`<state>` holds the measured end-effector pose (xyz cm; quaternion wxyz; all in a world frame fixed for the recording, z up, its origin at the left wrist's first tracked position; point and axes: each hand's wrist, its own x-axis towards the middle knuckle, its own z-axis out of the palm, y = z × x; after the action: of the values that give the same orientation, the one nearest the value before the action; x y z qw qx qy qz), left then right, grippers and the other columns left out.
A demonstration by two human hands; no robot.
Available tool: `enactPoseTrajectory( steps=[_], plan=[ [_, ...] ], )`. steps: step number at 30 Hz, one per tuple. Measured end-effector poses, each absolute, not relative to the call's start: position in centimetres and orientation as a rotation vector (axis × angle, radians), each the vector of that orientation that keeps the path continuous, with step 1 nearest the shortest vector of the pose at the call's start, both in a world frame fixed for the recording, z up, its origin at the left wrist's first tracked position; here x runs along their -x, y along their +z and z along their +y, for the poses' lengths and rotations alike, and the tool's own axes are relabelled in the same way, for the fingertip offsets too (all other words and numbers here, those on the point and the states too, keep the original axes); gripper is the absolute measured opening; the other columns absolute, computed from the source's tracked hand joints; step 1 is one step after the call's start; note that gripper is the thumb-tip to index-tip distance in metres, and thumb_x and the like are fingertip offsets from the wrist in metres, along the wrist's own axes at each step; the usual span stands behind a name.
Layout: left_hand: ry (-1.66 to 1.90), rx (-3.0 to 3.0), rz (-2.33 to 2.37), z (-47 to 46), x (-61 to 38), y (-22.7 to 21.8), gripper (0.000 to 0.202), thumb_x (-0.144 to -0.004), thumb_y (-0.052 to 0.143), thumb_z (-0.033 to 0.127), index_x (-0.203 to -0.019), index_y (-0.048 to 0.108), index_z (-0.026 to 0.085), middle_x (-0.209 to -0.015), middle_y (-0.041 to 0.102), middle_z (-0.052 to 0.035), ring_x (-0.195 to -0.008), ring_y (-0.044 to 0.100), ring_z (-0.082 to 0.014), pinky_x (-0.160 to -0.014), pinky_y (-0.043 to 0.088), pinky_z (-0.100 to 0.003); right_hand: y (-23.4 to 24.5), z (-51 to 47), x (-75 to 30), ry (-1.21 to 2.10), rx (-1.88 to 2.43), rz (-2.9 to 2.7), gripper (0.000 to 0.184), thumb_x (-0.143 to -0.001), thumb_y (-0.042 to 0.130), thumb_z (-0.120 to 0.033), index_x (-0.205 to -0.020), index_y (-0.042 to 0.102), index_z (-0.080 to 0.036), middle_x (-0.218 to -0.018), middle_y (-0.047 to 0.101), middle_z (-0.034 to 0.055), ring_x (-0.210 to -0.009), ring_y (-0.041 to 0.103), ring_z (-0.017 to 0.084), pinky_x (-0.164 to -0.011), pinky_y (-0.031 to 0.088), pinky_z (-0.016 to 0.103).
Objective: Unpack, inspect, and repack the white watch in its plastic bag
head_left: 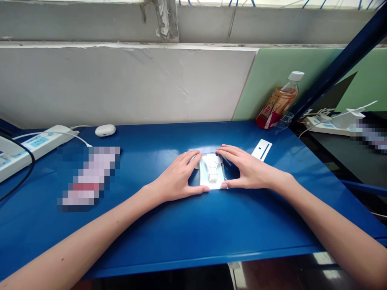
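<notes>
A small clear plastic packet (212, 172) with white pieces inside lies flat on the blue table (187, 225). My left hand (178, 177) rests at its left edge, fingers curved, thumb and fingertips touching the packet's side. My right hand (244, 169) mirrors it at the right edge, thumb on the near corner and fingers on the far corner. Both hands frame the packet and press it against the table.
A white strip (261, 149) lies just right of my right hand. A bottle of orange drink (278, 102) stands at the back right. A white oval case (105, 130) and a power strip (33, 147) sit at the back left. A blurred patch (87, 177) covers something at left.
</notes>
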<state>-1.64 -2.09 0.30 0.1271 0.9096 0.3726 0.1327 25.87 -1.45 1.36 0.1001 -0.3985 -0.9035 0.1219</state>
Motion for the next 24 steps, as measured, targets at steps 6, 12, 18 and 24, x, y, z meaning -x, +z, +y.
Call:
enactPoseTrajectory(
  steps=[6,12,18,24],
  plan=[
    [0.336,-2.659,1.043,-1.72,2.29,0.65,0.101,-0.081,0.06,0.076,-0.153,0.032,0.011,-0.155,0.04,-0.0219,-0.143,0.036,-0.0389,-0.116,0.033,-0.053,1.06,-1.35,-25.94,0.398,1.147,-2.66,0.101,-0.077,0.067,-0.07,-0.151,0.039,-0.007,-0.156,0.04,0.0216,-0.149,0.028,0.038,-0.117,0.036,0.055],
    [0.397,-2.614,1.074,-1.81,2.2,0.45,0.099,-0.078,0.065,0.073,-0.152,0.035,0.014,-0.156,0.036,-0.0219,-0.145,0.032,-0.0398,-0.117,0.032,-0.055,1.36,-1.51,-26.01,0.427,1.148,-2.695,0.104,-0.078,0.067,-0.068,-0.154,0.034,-0.006,-0.158,0.037,0.0209,-0.151,0.024,0.037,-0.119,0.034,0.053],
    [0.397,-2.6,1.064,-1.83,2.17,0.49,0.101,-0.076,0.067,0.074,-0.15,0.036,0.013,-0.159,0.031,-0.0232,-0.148,0.027,-0.0396,-0.118,0.03,-0.055,1.51,-1.69,-25.68,0.433,1.159,-2.672,0.102,-0.077,0.072,-0.062,-0.154,0.033,-0.006,-0.156,0.039,0.0236,-0.15,0.027,0.038,-0.116,0.038,0.055],
    [0.374,-2.589,1.055,-1.6,2.17,0.65,0.105,-0.075,0.069,0.073,-0.153,0.032,0.015,-0.16,0.028,-0.0222,-0.149,0.024,-0.0409,-0.118,0.029,-0.057,1.4,-1.55,-25.53,0.398,1.15,-2.657,0.105,-0.073,0.074,-0.066,-0.151,0.039,-0.005,-0.16,0.028,0.0265,-0.151,0.021,0.041,-0.118,0.032,0.059]
  ],
)
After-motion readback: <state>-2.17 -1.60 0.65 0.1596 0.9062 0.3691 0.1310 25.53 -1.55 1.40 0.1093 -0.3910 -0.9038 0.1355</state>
